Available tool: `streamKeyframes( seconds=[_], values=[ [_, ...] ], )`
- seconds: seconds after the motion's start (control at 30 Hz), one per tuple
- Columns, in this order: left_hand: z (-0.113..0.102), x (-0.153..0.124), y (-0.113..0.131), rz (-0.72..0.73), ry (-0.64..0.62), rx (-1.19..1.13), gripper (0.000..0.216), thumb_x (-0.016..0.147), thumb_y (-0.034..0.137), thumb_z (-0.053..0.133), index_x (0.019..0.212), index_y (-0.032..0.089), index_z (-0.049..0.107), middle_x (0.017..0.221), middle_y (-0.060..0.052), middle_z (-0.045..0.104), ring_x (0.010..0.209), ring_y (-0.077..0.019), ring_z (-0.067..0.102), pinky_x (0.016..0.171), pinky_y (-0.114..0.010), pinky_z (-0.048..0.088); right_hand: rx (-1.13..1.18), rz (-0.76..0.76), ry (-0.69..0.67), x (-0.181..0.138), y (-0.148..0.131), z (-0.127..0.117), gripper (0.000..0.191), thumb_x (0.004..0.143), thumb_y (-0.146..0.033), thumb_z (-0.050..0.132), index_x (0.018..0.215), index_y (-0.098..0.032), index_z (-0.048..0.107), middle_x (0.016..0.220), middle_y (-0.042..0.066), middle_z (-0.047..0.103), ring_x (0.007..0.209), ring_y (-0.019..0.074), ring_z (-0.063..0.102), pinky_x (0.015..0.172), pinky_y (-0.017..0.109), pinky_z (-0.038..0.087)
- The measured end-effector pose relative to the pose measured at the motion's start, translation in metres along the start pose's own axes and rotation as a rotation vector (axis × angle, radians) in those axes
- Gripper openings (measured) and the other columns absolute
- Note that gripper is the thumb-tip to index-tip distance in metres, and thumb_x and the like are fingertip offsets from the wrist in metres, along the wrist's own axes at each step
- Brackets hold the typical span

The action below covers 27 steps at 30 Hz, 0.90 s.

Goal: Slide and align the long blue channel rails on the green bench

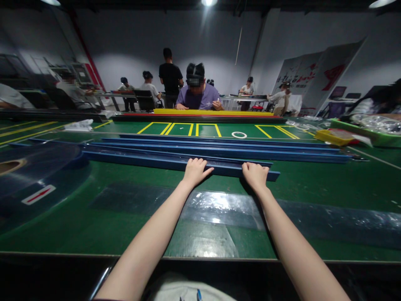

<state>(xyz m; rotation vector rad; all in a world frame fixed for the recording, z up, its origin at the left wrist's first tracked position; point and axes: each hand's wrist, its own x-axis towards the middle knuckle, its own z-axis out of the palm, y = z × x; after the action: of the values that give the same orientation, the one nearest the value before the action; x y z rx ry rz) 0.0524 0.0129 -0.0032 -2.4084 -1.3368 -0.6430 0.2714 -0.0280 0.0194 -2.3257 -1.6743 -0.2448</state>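
A long blue channel rail (150,160) lies nearest me, slanting slightly across the green table. My left hand (195,172) has its fingers hooked over the rail's upper edge, thumb along the near side. Close to the rail's right end, my right hand (255,174) is closed over it, its fingertips hidden behind the edge. Several similar blue rails (300,155) lie side by side just beyond. A clear plastic strip (219,205) is spread flat on the table under my forearms.
A large roll of clear film (62,167) lies at left. Across the green table (125,234), a person in a purple shirt (200,98) sits behind yellow, red and black rails (213,113). A white ring (239,135), yellow tray (333,137) and green bin (369,131) stand farther off.
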Motion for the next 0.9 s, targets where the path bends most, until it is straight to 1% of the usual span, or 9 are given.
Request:
streamKeyframes(
  seconds=[0.9],
  values=[
    [-0.0007,0.0001,-0.0002,-0.007,-0.004,-0.029,0.039,0.088,0.05,0.043,0.087,0.017,0.061,0.09,-0.009,0.065,0.087,-0.0234,0.056,0.073,-0.034,0.032,-0.005,-0.005,-0.003,-0.0001,-0.0002,-0.0006,0.044,0.086,-0.027,0.026,0.083,-0.015,0.069,0.089,0.013,0.069,0.085,0.0235,0.059,0.074,0.036,0.029]
  ],
)
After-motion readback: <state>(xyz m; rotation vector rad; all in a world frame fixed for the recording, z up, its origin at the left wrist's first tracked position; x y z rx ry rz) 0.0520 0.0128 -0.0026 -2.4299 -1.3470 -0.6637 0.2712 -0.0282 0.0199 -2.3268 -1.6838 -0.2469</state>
